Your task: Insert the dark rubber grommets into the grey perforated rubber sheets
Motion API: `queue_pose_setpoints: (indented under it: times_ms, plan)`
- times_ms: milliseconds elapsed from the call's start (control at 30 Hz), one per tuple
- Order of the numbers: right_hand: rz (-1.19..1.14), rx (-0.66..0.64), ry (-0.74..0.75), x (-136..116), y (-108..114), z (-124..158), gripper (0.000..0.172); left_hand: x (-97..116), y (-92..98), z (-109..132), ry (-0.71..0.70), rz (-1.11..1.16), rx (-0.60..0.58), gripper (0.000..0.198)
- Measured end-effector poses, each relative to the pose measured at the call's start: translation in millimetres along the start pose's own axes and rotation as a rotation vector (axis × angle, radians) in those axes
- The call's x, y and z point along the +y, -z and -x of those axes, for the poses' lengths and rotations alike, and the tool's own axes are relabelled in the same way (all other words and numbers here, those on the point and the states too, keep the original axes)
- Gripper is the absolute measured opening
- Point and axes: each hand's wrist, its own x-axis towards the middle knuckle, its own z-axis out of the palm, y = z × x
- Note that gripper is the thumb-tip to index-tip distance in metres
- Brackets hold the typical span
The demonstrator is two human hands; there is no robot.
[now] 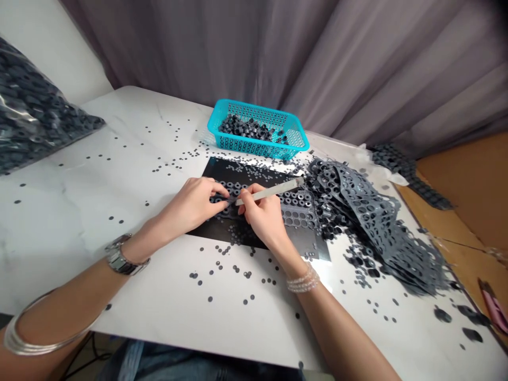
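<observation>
My right hand (260,211) grips a white pen-shaped tool (278,189) with a dark rear end. Its working tip points down and left at a dark grey perforated sheet (299,217), which has rows of rings and round holes. Just left of that tip, the thumb and forefinger of my left hand (198,201) close in on the sheet's edge of rings; the fingertips partly hide what they hold. Under the sheet lies a flat black board (214,169), strewn with small dark discs.
A turquoise basket (257,148) of small black rings stands behind the board. Stacked perforated sheets (369,211) lie at right amid loose black pieces. A clear bag (32,106) of dark parts sits far left. Small discs are scattered over the white table (159,301). A cardboard box (468,174) stands at right.
</observation>
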Motion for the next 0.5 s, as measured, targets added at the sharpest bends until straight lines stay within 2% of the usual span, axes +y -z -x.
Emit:
queue_pose_setpoints:
  times_ms: [200, 333, 433, 500]
  plan:
    - [0.107, -0.011, 0.062, -6.1, -1.3, -0.2, 0.028, 2.3, -2.9, -1.3, -0.061, -0.189, -0.076, 0.015]
    - [0.205, -0.017, 0.135, -11.2, -3.2, 1.8, 0.030, 4.1, -2.5, -0.8, -0.109, -0.182, -0.138, 0.014]
    - [0.217, -0.012, 0.129, -10.3, -4.1, 1.3, 0.030, 6.7, 9.4, -1.6, -0.003, 0.046, -0.124, 0.006]
    - [0.178, -0.005, 0.096, -7.2, -4.7, -0.3, 0.029, 7.3, 21.1, -3.8, 0.160, 0.370, -0.036, 0.005]
